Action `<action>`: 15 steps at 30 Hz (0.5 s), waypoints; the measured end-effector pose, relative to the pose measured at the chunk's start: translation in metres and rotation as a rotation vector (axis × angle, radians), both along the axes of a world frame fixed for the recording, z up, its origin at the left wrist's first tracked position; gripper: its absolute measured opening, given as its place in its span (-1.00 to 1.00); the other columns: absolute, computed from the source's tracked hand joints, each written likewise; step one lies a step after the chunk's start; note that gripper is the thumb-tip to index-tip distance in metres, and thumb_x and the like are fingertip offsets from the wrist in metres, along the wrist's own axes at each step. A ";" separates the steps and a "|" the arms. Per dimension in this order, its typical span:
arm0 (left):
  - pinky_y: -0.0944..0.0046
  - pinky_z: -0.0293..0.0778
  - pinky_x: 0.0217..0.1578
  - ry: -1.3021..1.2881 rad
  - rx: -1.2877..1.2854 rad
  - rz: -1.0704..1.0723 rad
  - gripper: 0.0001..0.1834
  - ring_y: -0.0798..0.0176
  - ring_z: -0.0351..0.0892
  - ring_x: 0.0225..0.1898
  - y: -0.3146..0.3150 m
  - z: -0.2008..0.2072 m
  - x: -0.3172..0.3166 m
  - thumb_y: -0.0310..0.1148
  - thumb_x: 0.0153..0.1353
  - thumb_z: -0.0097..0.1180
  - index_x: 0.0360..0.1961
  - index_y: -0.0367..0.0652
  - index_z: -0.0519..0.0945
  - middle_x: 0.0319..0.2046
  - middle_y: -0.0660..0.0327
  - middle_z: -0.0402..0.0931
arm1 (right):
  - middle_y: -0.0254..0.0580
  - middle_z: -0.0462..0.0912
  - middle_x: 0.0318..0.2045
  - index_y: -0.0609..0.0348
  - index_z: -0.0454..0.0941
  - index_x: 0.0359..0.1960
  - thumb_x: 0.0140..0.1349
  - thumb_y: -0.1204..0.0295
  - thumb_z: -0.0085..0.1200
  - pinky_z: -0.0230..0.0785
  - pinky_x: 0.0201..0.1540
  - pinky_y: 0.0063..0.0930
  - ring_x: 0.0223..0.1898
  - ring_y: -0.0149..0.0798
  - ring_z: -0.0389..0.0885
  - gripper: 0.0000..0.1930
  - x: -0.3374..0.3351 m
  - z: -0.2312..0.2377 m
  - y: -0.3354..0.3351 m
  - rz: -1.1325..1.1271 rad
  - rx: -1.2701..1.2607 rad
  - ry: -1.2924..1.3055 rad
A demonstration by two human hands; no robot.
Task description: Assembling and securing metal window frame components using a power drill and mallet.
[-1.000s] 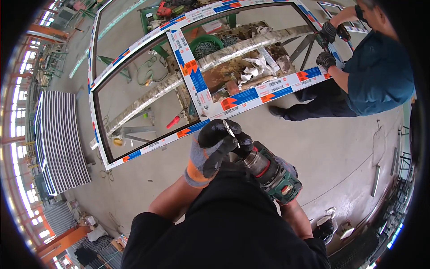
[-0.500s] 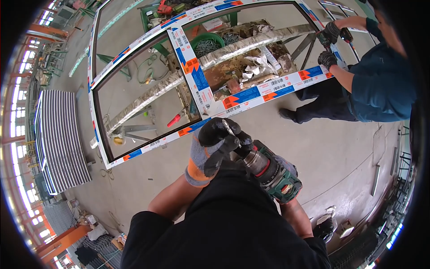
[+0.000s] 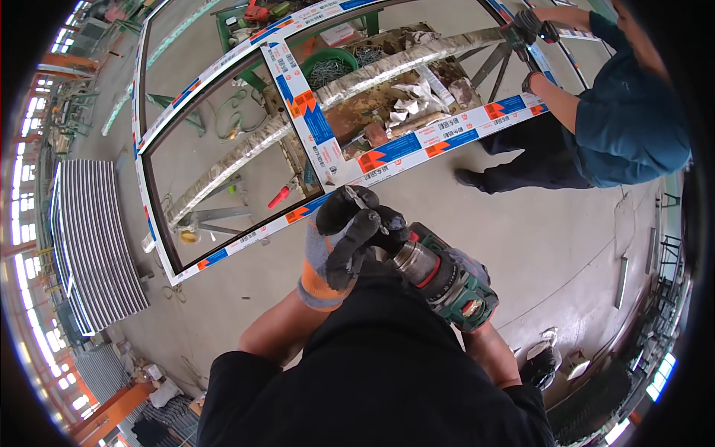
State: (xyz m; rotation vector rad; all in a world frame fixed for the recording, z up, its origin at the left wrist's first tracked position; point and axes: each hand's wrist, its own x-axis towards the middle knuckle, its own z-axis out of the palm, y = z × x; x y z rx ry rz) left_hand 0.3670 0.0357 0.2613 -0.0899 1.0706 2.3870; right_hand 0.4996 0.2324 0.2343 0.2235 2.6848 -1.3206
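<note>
My left hand (image 3: pixel 339 249), in a grey and orange glove with black fingers, is closed in a pinch just in front of the drill's nose. Between its fingertips shows part of a thin, shiny metal bit (image 3: pixel 356 197); the rest is covered by the fingers. A green and black cordless drill (image 3: pixel 447 287) with a silver-grey chuck collar lies tilted toward that hand. My gloved right hand (image 3: pixel 475 270) grips the drill from its far right side, most of the fingers hidden behind the tool body. Both hands are close together in front of my torso.
Ahead lies a large window frame (image 3: pixel 320 160) wrapped in printed film, over a padded support bar (image 3: pixel 223 175). Behind its opening are a green bowl (image 3: pixel 331 71) of screws and a red-handled tool (image 3: pixel 279 197). A co-worker (image 3: pixel 622 134) stands right; stacked profiles (image 3: pixel 97 246) stand left.
The view has shifted slightly, so the frame sits a little further left. My left fingers have turned around the metal bit. The co-worker's hands have moved along the frame's right end.
</note>
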 end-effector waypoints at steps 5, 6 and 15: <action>0.19 0.59 -0.20 0.009 -0.009 0.000 -0.83 0.10 0.68 -0.27 -0.002 -0.004 0.001 -0.52 0.29 0.09 -0.11 -0.28 0.44 -0.31 -0.01 0.64 | -0.22 0.66 -0.37 0.00 0.64 -0.26 -0.08 0.13 0.39 0.49 -0.21 -0.25 -0.28 -0.04 0.65 -0.63 -0.049 0.053 -0.024 -0.055 -0.080 -0.270; 0.18 0.59 -0.20 0.001 -0.006 -0.011 -0.83 0.09 0.68 -0.27 -0.003 -0.004 0.001 -0.52 0.29 0.10 -0.12 -0.28 0.45 -0.31 -0.01 0.64 | -0.22 0.66 -0.37 0.00 0.64 -0.26 -0.08 0.13 0.39 0.49 -0.21 -0.25 -0.28 -0.04 0.65 -0.63 -0.046 0.050 -0.023 -0.056 -0.081 -0.271; 0.19 0.58 -0.19 0.013 -0.026 0.021 -0.83 0.08 0.68 -0.25 -0.004 -0.002 0.004 -0.50 0.29 0.11 -0.13 -0.28 0.44 -0.30 0.00 0.64 | -0.19 0.67 -0.30 0.03 0.62 -0.14 -0.05 0.17 0.39 0.49 -0.15 -0.28 -0.22 -0.06 0.66 -0.57 -0.042 0.027 -0.029 -0.043 -0.162 -0.074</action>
